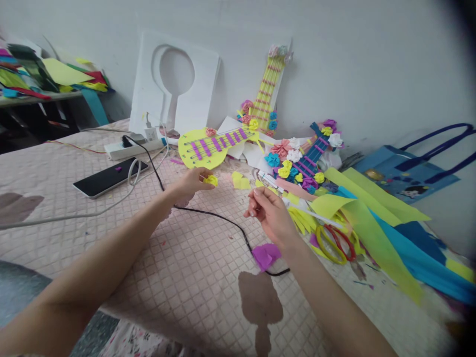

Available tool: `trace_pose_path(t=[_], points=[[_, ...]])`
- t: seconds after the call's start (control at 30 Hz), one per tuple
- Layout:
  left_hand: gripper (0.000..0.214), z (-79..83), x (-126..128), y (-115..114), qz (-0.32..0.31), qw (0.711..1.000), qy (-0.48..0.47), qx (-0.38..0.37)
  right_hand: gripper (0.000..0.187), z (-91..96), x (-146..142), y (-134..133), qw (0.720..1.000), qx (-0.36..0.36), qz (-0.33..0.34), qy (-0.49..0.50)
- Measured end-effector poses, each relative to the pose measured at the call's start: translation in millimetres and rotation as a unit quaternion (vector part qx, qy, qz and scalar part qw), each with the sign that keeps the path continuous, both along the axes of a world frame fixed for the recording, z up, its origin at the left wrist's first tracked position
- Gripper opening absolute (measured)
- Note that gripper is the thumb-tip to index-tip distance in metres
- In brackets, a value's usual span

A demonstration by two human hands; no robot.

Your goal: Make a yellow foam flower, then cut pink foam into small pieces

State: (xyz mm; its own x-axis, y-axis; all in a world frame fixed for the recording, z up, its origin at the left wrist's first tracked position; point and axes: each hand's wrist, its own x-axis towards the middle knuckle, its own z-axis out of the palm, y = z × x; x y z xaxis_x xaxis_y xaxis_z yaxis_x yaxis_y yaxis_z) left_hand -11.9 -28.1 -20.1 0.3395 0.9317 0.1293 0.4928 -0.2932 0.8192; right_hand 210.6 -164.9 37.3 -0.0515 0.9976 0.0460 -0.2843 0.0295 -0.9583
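Observation:
My left hand [193, 182] reaches forward over the pink quilted surface [178, 267] and pinches a small yellow paper flower [211, 180], just below a yellow paper guitar [208, 146] with purple bars. My right hand [269, 210] hovers to the right with its fingers curled together, and a thin white stick [316, 214] runs out of it to the right. A crumpled purple paper piece [266, 254] lies by my right wrist. A black cable [219, 218] runs between my two arms.
A second paper guitar [266, 94] leans on the wall beside a white foam board [174, 84]; a blue guitar [310, 156] with paper flowers lies right. Yellow and blue paper sheets [375, 218], scissors [336, 242], a blue bag [409, 171], phone [109, 177] and power strip [130, 148] surround.

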Motion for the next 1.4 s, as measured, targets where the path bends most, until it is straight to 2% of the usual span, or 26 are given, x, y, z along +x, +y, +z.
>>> trace_pose_path(t=[0.13, 0.23, 0.4, 0.5, 0.57, 0.63, 0.67, 0.73, 0.83, 0.9, 1.13, 1.27, 1.4], points=[[0.050, -9.0, 0.5, 3.7, 0.001, 0.998, 0.044, 0.037, 0.017, 24.9, 25.5, -24.7, 0.986, 0.082, -0.032, -0.143], [0.049, -11.2, -0.3, 4.1, -0.003, 0.996, 0.073, 0.051, 0.014, 43.1, 37.9, -37.7, 0.965, 0.153, -0.075, -0.200], [0.048, -5.7, -0.4, -0.5, 0.005, 0.990, 0.112, 0.082, 0.013, 66.6, 40.8, -59.7, 0.938, 0.230, -0.136, -0.220], [0.047, -1.8, 1.9, -4.8, 0.010, 0.986, 0.126, 0.111, 0.014, 68.6, 37.3, -64.1, 0.931, 0.252, -0.145, -0.222], [0.048, 0.1, 4.4, -7.8, 0.005, 0.984, 0.129, 0.126, 0.016, 58.5, 34.4, -56.0, 0.930, 0.240, -0.121, -0.253], [0.049, 1.4, 7.0, -10.5, -0.002, 0.982, 0.129, 0.137, 0.018, 37.9, 30.7, -38.2, 0.922, 0.203, -0.073, -0.323], [0.049, 1.9, 8.2, -11.6, -0.005, 0.981, 0.130, 0.142, 0.018, 24.7, 28.5, -26.7, 0.907, 0.190, -0.050, -0.374], [0.047, 2.1, 9.9, -12.9, -0.006, 0.980, 0.129, 0.150, 0.014, -3.5, 23.3, -2.7, 0.847, 0.182, -0.014, -0.500], [0.042, 1.3, 10.5, -13.0, -0.003, 0.979, 0.126, 0.160, 0.005, -37.9, 14.4, 25.5, 0.824, 0.170, 0.003, -0.541], [0.039, 0.8, 10.1, -12.6, 0.001, 0.979, 0.122, 0.165, 0.006, -50.9, 9.1, 35.5, 0.814, 0.162, 0.006, -0.557], [0.034, 6.1, 10.4, -15.8, 0.014, 0.980, 0.110, 0.166, 0.013, -60.7, -1.3, 52.8, 0.796, 0.142, 0.006, -0.589], [0.033, 9.5, 11.8, -18.5, 0.021, 0.979, 0.110, 0.168, 0.013, -63.1, -13.1, 65.2, 0.803, 0.145, 0.002, -0.579], [0.032, 11.2, 11.9, -20.1, 0.018, 0.980, 0.106, 0.165, 0.014, -63.9, -21.1, 72.2, 0.821, 0.143, -0.007, -0.553]])
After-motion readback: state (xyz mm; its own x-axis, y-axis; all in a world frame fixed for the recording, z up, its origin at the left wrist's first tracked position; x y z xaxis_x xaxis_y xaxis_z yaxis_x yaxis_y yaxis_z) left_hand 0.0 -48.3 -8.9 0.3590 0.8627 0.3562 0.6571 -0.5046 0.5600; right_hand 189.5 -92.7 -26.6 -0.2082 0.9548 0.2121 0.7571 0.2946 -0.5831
